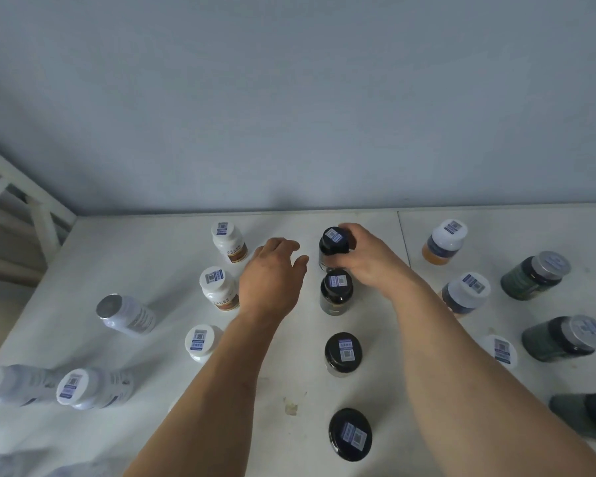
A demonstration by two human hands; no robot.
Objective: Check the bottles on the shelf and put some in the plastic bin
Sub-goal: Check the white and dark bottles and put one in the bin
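Many labelled bottles stand on the white shelf [135, 263]. My right hand [369, 261] grips the rearmost black-capped dark bottle [332, 244] of a column of several such bottles; the one just in front [336, 294] stands close to my wrist. My left hand [272, 277] hovers open to the left of that column, fingers relaxed, holding nothing. White-capped bottles with orange labels [227, 241] [219, 292] stand just left of my left hand. No plastic bin is in view.
White bottles [93, 389] and a silver-capped bottle [126, 313] stand at the left. White-capped bottles [444, 241] and dark green jars [534, 275] stand at the right. A grey wall [289, 98] backs the shelf. A white frame [25, 194] is at far left.
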